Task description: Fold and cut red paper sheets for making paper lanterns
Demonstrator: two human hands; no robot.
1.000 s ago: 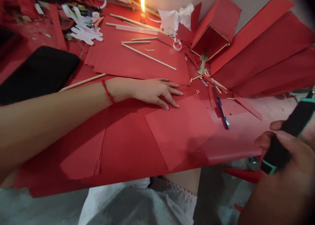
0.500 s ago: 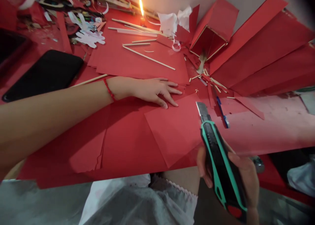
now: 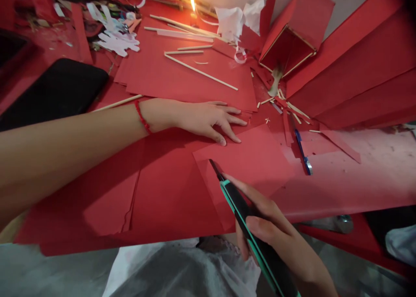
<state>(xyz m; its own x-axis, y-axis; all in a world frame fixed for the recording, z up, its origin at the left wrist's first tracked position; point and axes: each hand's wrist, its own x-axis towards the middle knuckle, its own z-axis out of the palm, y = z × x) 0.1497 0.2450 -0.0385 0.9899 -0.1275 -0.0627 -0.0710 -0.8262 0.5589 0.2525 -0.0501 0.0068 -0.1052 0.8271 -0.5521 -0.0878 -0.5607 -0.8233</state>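
Observation:
My left hand (image 3: 216, 119) lies flat with its fingers spread, pressing on the upper edge of a red paper square (image 3: 256, 158). A red cord bracelet (image 3: 141, 116) circles that wrist. In my right hand (image 3: 276, 227) is a black and green utility knife (image 3: 242, 217), gripped much like a pen. Its blade is out and points up and left over the left part of the square; whether the tip touches the paper I cannot tell. Larger red paper sheets (image 3: 169, 193) lie beneath and to the left.
A lit candle (image 3: 193, 15) burns at the back near thin wooden sticks (image 3: 201, 72). A red paper box (image 3: 299, 28) stands back right, with stick offcuts and a blue pen (image 3: 303, 152) in front. At left lies a black phone (image 3: 58, 89); paper scraps (image 3: 117, 39) are piled behind it.
My right hand has brought the utility knife leftward over the paper square and turned it edge-on, the blade now pointing up-left. My left hand stays in place on the paper. The view has shifted slightly.

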